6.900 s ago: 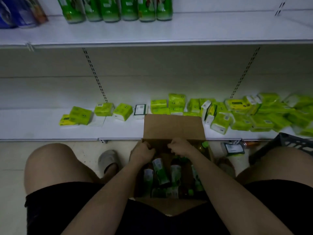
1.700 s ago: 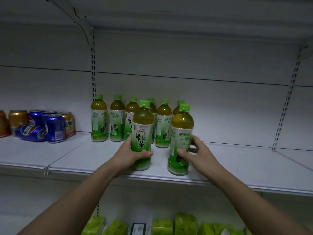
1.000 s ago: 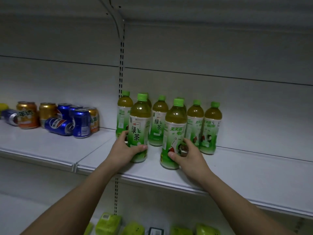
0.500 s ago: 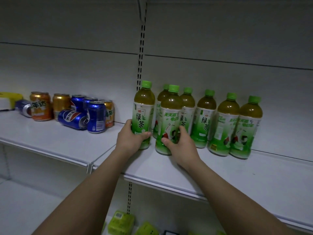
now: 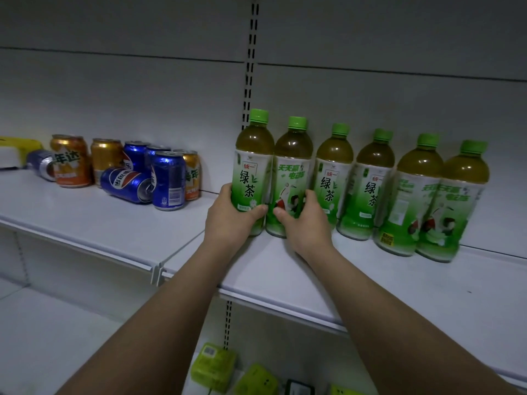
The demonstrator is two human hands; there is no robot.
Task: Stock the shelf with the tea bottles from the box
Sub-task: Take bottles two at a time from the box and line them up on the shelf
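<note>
A person's left hand (image 5: 228, 220) grips the lower body of a green tea bottle (image 5: 251, 172) whose label reads 统一 above the large characters 绿茶, while the right hand (image 5: 306, 223) wraps around the base of the neighbouring bottle (image 5: 291, 178), its label carrying green lettering that begins 天天 and a cartoon figure in red. Both bottles stand upright on the white shelf (image 5: 285, 269), touching each other at the left end of a row. To their right, four more green-capped bottles (image 5: 399, 192) continue the row along the back panel: two show the 绿茶 label, and the two at the far right show the cartoon design. Well to the left on the same shelf level sits a cluster of drink cans (image 5: 128, 169): orange ones printed with 年达, and blue Pepsi cans, one of them lying on its side (image 5: 127, 184) with its Chinese lettering upside down. A yellow and white object (image 5: 14, 151) lies at the far left edge. Below, lime-green packets (image 5: 212, 372) rest on the lower shelf (image 5: 57, 337). The box is out of view.
</note>
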